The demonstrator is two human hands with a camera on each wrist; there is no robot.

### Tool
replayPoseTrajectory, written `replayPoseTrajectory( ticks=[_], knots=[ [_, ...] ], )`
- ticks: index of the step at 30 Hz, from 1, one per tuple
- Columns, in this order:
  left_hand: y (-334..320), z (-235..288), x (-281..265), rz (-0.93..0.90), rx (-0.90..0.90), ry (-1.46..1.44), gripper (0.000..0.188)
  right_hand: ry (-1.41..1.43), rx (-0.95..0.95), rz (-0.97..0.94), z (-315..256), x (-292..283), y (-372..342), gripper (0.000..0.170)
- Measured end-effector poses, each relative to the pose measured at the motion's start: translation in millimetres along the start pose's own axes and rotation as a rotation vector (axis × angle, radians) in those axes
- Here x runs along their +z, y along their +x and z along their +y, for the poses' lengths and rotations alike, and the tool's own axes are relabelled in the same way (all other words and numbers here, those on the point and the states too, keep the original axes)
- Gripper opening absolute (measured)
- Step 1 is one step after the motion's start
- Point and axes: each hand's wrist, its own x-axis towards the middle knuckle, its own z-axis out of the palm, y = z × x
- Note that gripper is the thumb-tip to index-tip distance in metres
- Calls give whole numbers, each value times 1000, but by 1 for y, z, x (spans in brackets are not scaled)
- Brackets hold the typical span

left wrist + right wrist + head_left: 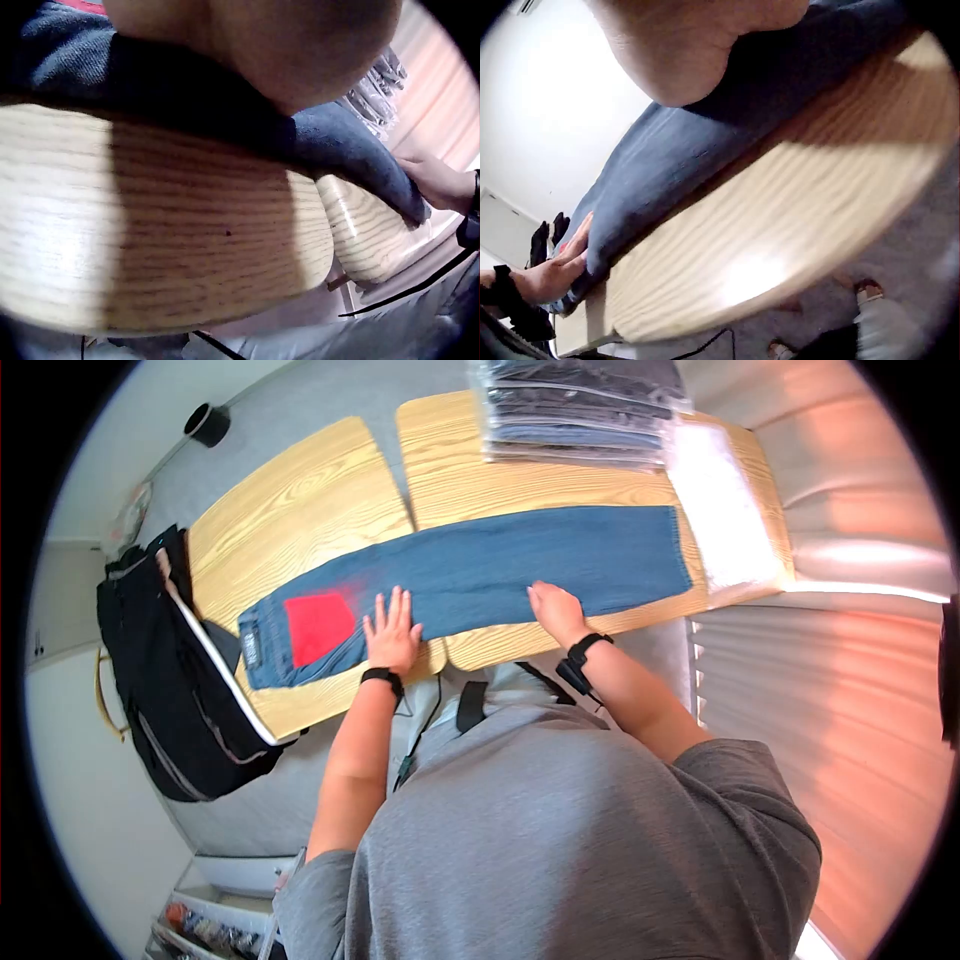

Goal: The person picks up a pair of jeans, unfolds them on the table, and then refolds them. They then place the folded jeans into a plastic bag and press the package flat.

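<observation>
A pair of blue jeans (620,555) lies folded lengthwise across the wooden tables, its waist end to the left and hems to the right. A bright red square (318,628) shows near the waistband. My left hand (393,635) rests flat on the jeans beside that red square, fingers spread and pointing away from me. Over the near edge of the leg lies my right hand (558,612), compact, with its thumb side up. Its fingers are mostly hidden, so I cannot tell whether they pinch the cloth. Both wrist views show the hand's heel close over the denim (330,135).
Several bagged garments (580,415) are stacked at the back right, beside a white plastic sheet (725,510). Black trousers (165,670) hang off the left table end. A gap separates the two tabletops (290,490). A dark bin (207,425) stands on the floor behind.
</observation>
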Motion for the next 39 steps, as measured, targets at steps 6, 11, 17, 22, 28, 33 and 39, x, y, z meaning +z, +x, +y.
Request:
replayPoseTrajectory(
  ticks=[6, 11, 17, 22, 28, 33, 39],
  knots=[
    [2, 3, -3, -76, -17, 43, 68, -129, 236, 250, 179, -56, -51, 25],
    [4, 10, -12, -153, -26, 109, 69, -198, 590, 323, 254, -123, -36, 31],
    [6, 17, -20, -220, -58, 156, 69, 142, 806, 109, 258, -142, -4, 51],
    [6, 16, -15, -206, -71, 176, 71, 965, 736, -229, 288, -152, 3, 50],
    [6, 17, -16, -217, -84, 178, 70, 1443, 800, 118, 294, -136, -21, 40],
    [5, 17, -17, -184, -83, 156, 70, 1761, 817, 536, 288, -77, -55, 37],
    [2, 15, -16, -151, -57, 150, 69, 1738, 797, 481, 211, -99, -24, 44]
  ],
)
